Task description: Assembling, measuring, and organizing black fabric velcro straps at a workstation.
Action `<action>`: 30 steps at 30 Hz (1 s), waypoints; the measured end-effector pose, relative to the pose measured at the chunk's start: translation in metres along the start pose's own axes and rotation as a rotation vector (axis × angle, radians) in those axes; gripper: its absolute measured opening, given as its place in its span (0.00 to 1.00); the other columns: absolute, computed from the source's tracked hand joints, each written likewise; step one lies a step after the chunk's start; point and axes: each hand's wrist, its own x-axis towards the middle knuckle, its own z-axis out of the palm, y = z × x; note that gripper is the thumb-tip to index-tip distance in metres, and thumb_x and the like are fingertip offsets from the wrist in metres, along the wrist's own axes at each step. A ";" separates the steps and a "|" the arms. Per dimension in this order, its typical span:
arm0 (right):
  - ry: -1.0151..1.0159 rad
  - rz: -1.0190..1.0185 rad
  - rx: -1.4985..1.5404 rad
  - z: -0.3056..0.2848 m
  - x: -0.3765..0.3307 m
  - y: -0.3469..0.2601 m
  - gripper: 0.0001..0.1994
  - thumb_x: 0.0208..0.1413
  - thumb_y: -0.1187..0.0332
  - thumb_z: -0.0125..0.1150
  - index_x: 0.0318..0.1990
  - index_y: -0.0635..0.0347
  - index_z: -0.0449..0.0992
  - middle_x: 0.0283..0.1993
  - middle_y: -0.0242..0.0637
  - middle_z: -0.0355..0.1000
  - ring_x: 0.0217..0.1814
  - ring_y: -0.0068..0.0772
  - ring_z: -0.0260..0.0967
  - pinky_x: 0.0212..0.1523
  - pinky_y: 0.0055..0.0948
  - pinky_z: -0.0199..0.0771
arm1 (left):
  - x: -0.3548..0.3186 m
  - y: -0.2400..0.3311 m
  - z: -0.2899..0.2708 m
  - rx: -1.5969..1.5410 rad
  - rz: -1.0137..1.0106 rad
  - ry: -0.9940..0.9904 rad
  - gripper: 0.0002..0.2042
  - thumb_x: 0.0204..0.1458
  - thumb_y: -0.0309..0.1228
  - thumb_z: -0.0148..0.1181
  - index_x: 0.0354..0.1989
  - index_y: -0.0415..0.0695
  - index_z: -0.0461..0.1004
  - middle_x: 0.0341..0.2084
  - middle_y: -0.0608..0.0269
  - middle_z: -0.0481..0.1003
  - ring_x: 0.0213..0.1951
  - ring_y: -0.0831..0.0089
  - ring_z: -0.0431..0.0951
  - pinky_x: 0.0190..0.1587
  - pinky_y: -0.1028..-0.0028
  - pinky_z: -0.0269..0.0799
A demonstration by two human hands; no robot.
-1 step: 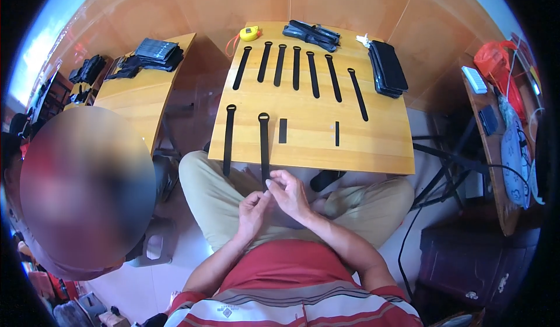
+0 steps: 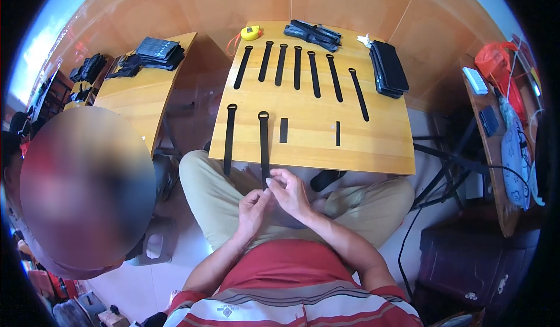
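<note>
Both hands down at the tail of one strap

Left hand point(image 2: 252, 210) and right hand point(image 2: 291, 194) meet over the lap, fingers curled in and pinching the near end of a black strap point(image 2: 263, 143). It's flat and matte with a small loop at the far end, lying on the wooden table point(image 2: 361, 152) with its tail over the near edge. A matching strap point(image 2: 229, 140) lies just beside it, seven more point(image 2: 297, 64) are lined up further back, plus two short black pieces point(image 2: 283, 130) and a yellow tape measure point(image 2: 251, 32)
</note>
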 end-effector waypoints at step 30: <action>0.460 -0.493 -1.012 -0.185 0.296 -0.099 0.11 0.54 0.65 0.66 0.41 0.61 0.78 0.40 0.43 0.77 0.43 0.46 0.76 0.43 0.45 0.75 | 0.001 0.004 -0.022 0.127 -0.137 0.064 0.08 0.59 0.30 0.63 0.42 0.38 0.76 0.30 0.68 0.77 0.31 0.82 0.74 0.35 0.80 0.72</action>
